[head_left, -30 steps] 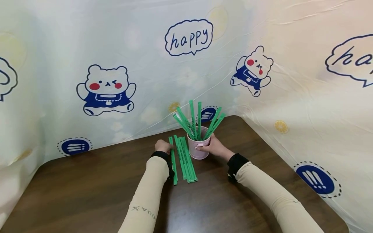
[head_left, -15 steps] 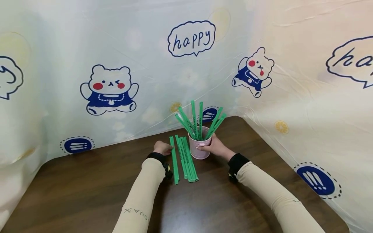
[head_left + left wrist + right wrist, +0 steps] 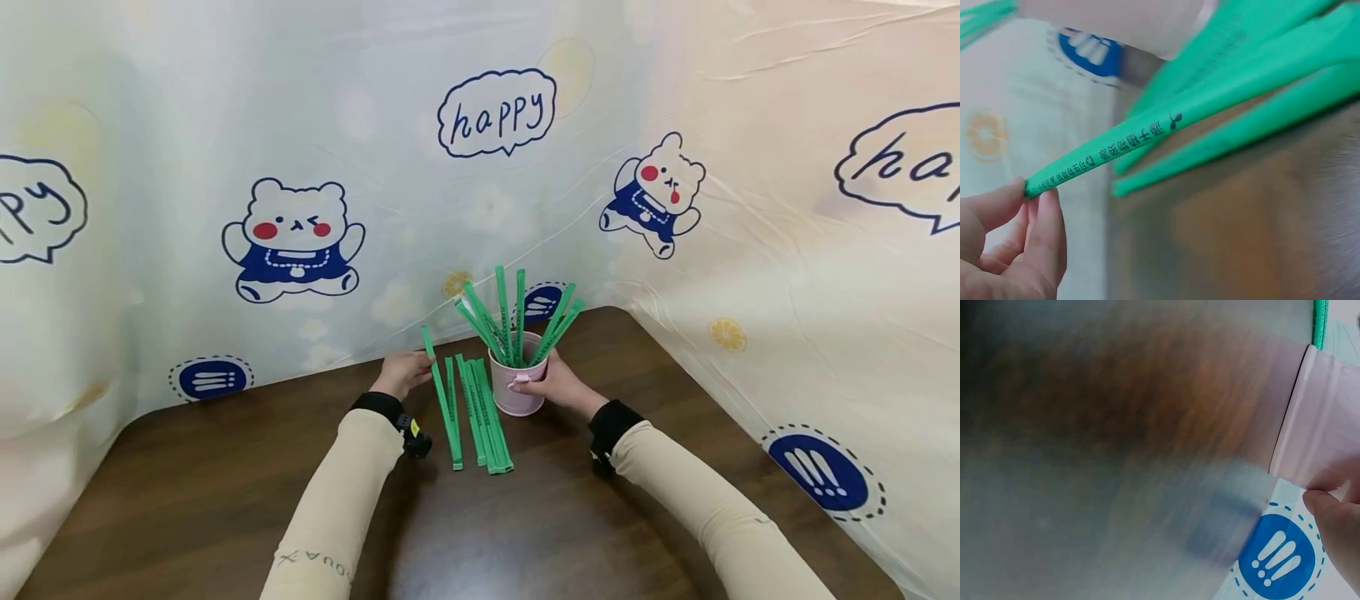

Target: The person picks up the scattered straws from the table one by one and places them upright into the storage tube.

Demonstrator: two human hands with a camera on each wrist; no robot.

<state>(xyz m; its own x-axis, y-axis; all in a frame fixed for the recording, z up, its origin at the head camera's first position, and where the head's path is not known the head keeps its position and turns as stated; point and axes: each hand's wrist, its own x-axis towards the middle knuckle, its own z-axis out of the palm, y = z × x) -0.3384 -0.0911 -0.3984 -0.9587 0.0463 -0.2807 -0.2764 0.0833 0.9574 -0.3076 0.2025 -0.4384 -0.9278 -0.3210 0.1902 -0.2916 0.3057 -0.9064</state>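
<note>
Head view: a person's two hands work over one dark brown wood-grain table (image 3: 225, 492). The left hand (image 3: 403, 373) has thumb and fingertips brought together, pinching one slim green paper-wrapped straw (image 3: 444, 407) close to its far end. That held straw's long axis runs from far to near; its far end leans left and its near end points towards the person, slightly right. It crosses over one second green straw (image 3: 452, 396) just to its right. Further right lies a bunch of at least three green straws (image 3: 486, 421), side by side and also running far to near. Beyond these stands one small pale pink bucket (image 3: 517, 396), upright. At least six green straws (image 3: 502, 304) rise from it, fanning left and right. The right hand (image 3: 558, 383) is curved round the bucket's right side, thumb across its near face. Behind hangs one pale fabric backdrop (image 3: 397, 167) with two cartoon bears (image 3: 296, 242).

Left wrist view: the thumb and fingertips pinch the end of the held straw, which bears dark printed characters. Other straws beside it are partly blurred.

Right wrist view: the thumb rests against the bucket's side; the other fingers are hidden. One green straw edge shows past its rim.
</note>
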